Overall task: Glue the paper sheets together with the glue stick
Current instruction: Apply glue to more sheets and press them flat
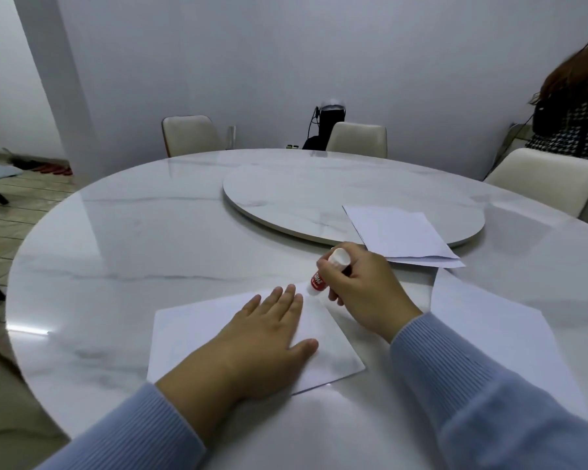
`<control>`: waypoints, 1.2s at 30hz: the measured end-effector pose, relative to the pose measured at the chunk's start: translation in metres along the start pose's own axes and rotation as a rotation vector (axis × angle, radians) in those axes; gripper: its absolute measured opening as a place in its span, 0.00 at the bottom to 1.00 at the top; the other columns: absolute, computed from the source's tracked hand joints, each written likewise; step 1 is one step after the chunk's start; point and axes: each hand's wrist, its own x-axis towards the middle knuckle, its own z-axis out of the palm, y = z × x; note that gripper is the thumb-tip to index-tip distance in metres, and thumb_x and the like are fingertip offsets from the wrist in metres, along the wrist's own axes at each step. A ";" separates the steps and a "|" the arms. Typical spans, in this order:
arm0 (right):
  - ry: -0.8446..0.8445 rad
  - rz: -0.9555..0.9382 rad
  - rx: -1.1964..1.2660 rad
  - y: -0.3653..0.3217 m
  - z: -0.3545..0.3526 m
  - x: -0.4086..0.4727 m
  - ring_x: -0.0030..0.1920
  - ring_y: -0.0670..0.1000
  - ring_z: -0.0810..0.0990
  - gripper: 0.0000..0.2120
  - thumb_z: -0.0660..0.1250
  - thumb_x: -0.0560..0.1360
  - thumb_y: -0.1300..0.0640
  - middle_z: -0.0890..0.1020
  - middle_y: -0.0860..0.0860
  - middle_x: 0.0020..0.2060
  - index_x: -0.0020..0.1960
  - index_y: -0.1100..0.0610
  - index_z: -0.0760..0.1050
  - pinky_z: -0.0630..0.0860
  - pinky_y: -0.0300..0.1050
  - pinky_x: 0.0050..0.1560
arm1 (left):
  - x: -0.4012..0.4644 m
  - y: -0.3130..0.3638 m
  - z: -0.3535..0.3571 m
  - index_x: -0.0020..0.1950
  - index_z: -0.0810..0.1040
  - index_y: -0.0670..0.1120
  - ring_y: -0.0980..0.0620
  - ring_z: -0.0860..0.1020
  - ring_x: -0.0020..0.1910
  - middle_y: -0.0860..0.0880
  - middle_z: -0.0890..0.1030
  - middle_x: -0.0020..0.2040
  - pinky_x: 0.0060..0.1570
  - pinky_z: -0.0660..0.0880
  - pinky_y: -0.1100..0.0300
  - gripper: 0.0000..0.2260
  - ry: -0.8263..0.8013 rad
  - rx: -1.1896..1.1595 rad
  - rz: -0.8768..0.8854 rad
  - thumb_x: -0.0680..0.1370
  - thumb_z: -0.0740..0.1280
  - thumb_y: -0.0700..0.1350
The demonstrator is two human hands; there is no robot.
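A white paper sheet (190, 334) lies in front of me on the marble table (116, 249). My left hand (262, 337) rests flat on it, fingers spread. My right hand (364, 286) grips a red and white glue stick (318, 283), tilted, its lower end touching the sheet's far corner just beyond my left fingertips. A second sheet (489, 327) lies to the right, partly under my right sleeve. Two more stacked sheets (401, 235) lie farther back right, overlapping the turntable edge.
A round marble turntable (302, 195) sits at the table's centre. Cream chairs (190, 135) stand around the far side. A person in a checked top (571, 123) stands at the far right. A black bag (323, 130) leans by the wall.
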 end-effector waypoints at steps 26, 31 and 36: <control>0.375 -0.034 0.523 0.012 -0.046 -0.009 0.19 0.50 0.70 0.10 0.62 0.74 0.64 0.76 0.50 0.22 0.34 0.59 0.74 0.65 0.39 0.20 | -0.011 0.002 -0.048 0.75 0.53 0.62 0.63 0.39 0.75 0.62 0.43 0.77 0.73 0.38 0.57 0.29 -0.262 -0.093 0.302 0.79 0.62 0.46; 0.328 -0.162 0.234 0.009 -0.031 -0.012 0.23 0.46 0.75 0.08 0.67 0.74 0.60 0.79 0.45 0.23 0.36 0.57 0.75 0.71 0.38 0.24 | -0.001 0.000 -0.006 0.77 0.41 0.49 0.46 0.41 0.77 0.45 0.43 0.79 0.75 0.41 0.50 0.33 0.159 -0.037 -0.282 0.78 0.47 0.63; 0.145 -0.169 0.058 0.001 -0.008 -0.005 0.29 0.42 0.77 0.06 0.66 0.74 0.57 0.80 0.36 0.27 0.39 0.56 0.76 0.74 0.37 0.32 | 0.000 -0.014 -0.020 0.76 0.41 0.58 0.56 0.39 0.77 0.55 0.38 0.78 0.74 0.40 0.57 0.32 -0.109 0.024 0.021 0.78 0.53 0.63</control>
